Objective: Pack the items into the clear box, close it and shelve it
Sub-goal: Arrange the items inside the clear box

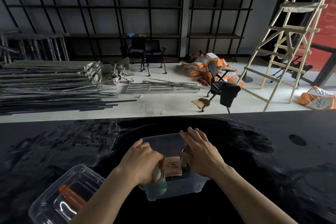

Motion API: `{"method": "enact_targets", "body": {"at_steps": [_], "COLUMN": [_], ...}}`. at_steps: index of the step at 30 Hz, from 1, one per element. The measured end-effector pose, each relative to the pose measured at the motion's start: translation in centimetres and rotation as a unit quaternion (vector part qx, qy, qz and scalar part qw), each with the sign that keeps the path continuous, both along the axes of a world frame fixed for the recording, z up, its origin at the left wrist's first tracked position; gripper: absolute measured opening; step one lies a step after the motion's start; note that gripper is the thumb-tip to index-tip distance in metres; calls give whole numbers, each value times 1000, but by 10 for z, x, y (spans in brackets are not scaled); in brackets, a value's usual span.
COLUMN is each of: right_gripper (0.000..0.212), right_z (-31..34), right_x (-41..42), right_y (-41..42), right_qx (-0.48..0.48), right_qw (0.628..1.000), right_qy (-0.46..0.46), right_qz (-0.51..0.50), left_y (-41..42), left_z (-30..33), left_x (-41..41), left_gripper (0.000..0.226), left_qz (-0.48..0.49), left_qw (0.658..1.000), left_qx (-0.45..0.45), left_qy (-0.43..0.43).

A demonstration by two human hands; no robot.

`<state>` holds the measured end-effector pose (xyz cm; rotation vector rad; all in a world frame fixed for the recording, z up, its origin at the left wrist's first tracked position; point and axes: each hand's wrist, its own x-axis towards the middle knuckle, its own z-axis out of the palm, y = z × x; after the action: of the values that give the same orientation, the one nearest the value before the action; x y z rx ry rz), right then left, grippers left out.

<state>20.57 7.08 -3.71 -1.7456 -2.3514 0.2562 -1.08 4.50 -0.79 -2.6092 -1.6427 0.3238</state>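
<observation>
The clear box (181, 190) stands open on the black table, straight in front of me. My left hand (141, 162) grips a greenish see-through bottle (161, 182) by its top and holds it upright inside the box's near left corner. My right hand (201, 152) lies over the box's right side with fingers spread. Its palm and thumb are against a round metallic can (185, 152) standing in the box. A tan paper packet (172, 166) lies in the box between my hands.
A second clear plastic piece, seemingly the lid (54, 200), lies at the near left of the table (272, 151) with an orange-capped item (72, 196) in it. Beyond the table are black shelving racks (127, 14), chairs, stacked metal bars, sacks and a wooden ladder (291, 42).
</observation>
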Motion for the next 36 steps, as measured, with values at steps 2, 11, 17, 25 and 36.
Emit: {"method": "enact_targets", "body": {"at_steps": [2,11,17,25,36], "right_gripper": [75,74,68,79,99], "right_z": [-2,-5,-5,-8,-12], "right_x": [-1,1,1,6,6], "right_y": [-1,1,2,4,7], "right_qx": [3,6,18,2,19], "right_qw": [1000,1000,999,1000,999], "right_qy": [0,3,31,16,-24], "right_qz": [-2,0,-13,-22,-27], "left_y": [0,4,-7,-21,-13], "left_z": [-1,-11,5,-25,-46], "left_x": [2,3,-10,-22,-31], "left_gripper": [35,27,50,74,72], "left_qz": [-1,-22,75,279,260], "left_qw": [1000,999,965,910,903], "left_qx": [-13,-44,81,-17,-3], "left_qy": [8,-11,-237,-306,-343]}}
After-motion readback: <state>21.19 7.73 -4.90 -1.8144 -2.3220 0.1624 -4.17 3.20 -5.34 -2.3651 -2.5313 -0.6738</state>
